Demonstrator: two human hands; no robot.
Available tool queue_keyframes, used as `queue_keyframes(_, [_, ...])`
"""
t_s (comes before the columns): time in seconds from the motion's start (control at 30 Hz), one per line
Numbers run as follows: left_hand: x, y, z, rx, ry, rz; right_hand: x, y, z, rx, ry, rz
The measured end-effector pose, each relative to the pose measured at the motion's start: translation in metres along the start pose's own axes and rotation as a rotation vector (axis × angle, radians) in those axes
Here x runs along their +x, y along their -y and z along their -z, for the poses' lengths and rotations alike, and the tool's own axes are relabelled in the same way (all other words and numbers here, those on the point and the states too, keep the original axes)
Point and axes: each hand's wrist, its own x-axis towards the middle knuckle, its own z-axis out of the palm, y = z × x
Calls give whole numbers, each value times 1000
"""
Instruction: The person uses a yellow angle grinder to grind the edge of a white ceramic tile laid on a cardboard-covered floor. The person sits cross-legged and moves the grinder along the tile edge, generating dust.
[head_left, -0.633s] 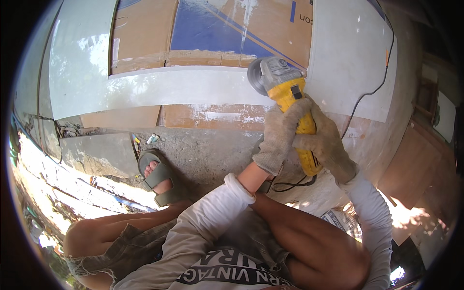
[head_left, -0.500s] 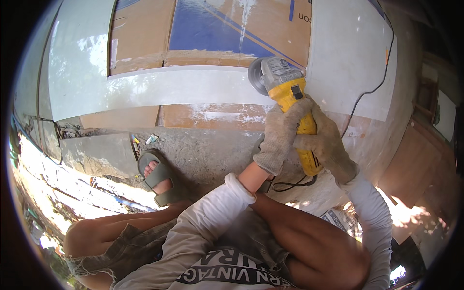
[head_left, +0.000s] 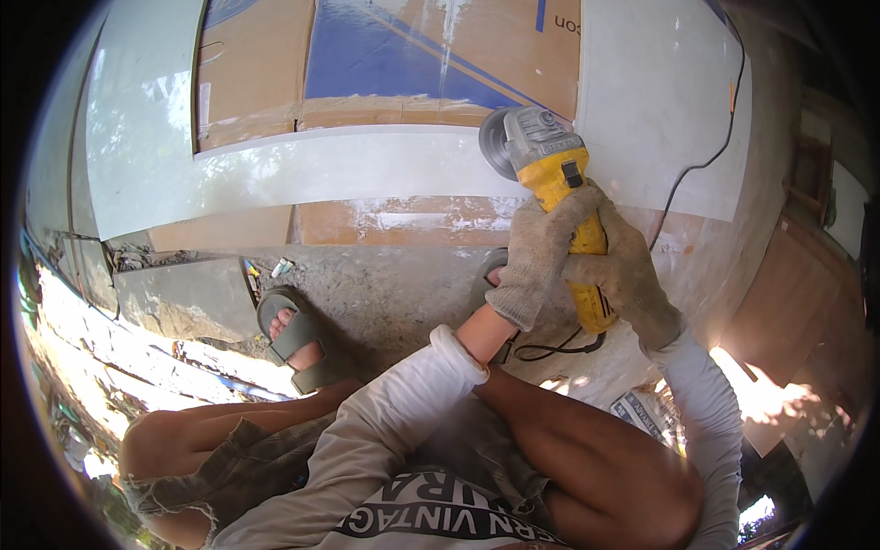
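Observation:
A yellow angle grinder (head_left: 552,174) with a grey metal head lies across the white sheet, gripped in both gloved hands. My left hand (head_left: 539,243) is closed around its body just behind the black switch. Farther back on the body, my right hand (head_left: 628,266) is wrapped from the right side. The grinder's disc (head_left: 498,144) is at the edge of the white sheet (head_left: 367,170), close to its rectangular cutout; whether it touches the sheet I cannot tell. Below the sheet and through the cutout, brown and blue cardboard (head_left: 422,64) shows, dusted white.
A black power cord (head_left: 680,188) runs from the far right down past the grinder. My sandalled left foot (head_left: 298,339) stands on the concrete near a grey slab (head_left: 188,298). Brown boards (head_left: 779,302) lean at the right. A printed bag (head_left: 646,412) lies beside my right knee.
The grinder and both hands sit slightly farther right in view, while the sheet and cardboard appear shifted slightly left. More of my right foot shows. Both hands keep their hold.

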Motion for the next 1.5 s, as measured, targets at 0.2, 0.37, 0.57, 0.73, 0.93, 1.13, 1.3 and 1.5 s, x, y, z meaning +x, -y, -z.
queue_keyframes(0.2, [4, 6, -5, -28, -3, -1, -2, -4, 6, -49, -41, -32])
queue_keyframes(0.37, [5, 7, -8, 1, -9, 28, -3, -3, 9, -8, -45, -25])
queue_keyframes(0.57, [7, 12, -10, 3, -2, 49, -7, -8, 10, 41, -67, -29])
queue_keyframes(0.73, [9, 16, -12, 21, -21, 81, -9, -7, 12, -3, -91, -5])
queue_keyframes(0.93, [8, 16, -13, 38, -17, 109, -10, -12, 13, 4, -75, 43])
queue_keyframes(1.13, [-22, -3, -20, 165, 34, -4, -29, -19, -1, -9, -170, 185])
queue_keyframes(1.3, [-25, -27, -24, 281, 31, -104, -39, -21, -14, 224, -182, 181])
queue_keyframes(1.5, [-20, -27, -37, 470, -131, -47, -61, -57, -12, 327, -122, 132])
